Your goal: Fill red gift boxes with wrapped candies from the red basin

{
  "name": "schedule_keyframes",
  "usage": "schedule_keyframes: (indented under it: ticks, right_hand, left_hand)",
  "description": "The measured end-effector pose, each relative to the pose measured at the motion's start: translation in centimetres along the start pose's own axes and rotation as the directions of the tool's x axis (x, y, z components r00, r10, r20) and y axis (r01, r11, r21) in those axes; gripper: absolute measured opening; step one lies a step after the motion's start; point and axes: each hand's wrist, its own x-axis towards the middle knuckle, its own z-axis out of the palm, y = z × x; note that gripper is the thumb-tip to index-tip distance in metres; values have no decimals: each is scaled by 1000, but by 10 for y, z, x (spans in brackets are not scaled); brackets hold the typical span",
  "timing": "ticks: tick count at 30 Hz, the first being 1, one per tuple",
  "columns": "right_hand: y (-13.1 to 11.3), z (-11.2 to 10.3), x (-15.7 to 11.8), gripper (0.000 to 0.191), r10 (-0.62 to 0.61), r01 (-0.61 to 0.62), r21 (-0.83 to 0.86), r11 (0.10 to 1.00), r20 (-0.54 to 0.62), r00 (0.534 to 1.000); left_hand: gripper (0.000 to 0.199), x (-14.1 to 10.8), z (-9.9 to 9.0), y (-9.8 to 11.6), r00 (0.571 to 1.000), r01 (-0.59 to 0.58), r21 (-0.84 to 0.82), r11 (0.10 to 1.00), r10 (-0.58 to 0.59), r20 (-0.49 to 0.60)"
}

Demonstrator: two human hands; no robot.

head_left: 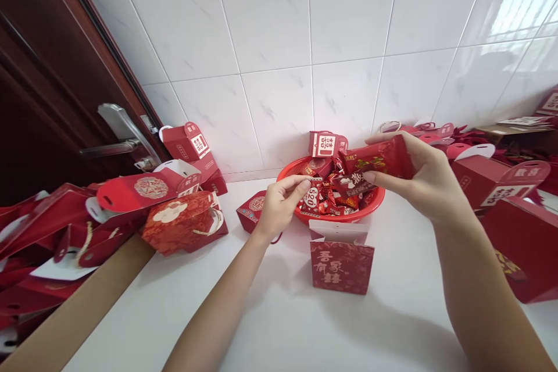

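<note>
My left hand [282, 200] pinches a small red packet [311, 196] marked "520" at the left side of the red basket [379, 202]. Over the basket's right side, my right hand [418, 177] is closed on red wrapped packets [372, 158], with a dark brown one [351, 183] beneath its thumb. Candies in red wrappers [349, 203] fill the basket. Just in front of it stands an upright red paper box [342, 267] with its top open. Neither hand touches this box.
Left of the basket lies a small red box [253, 212]; another [328, 144] sits behind it. Red gift boxes [185, 221] and a cardboard carton [87, 296] are at left, near a door handle [126, 139]. More red boxes [492, 180] crowd the right. A tiled wall [274, 110] rises behind.
</note>
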Motion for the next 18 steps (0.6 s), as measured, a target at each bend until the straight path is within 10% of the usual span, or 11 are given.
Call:
schedule_keyframes:
  ticks: [18]
  right_hand:
    - [-7,-4,-6,39,2,-3,35,999,15,1000]
  left_hand:
    - [19,-40,14,23,965,-257,322,911,223,137]
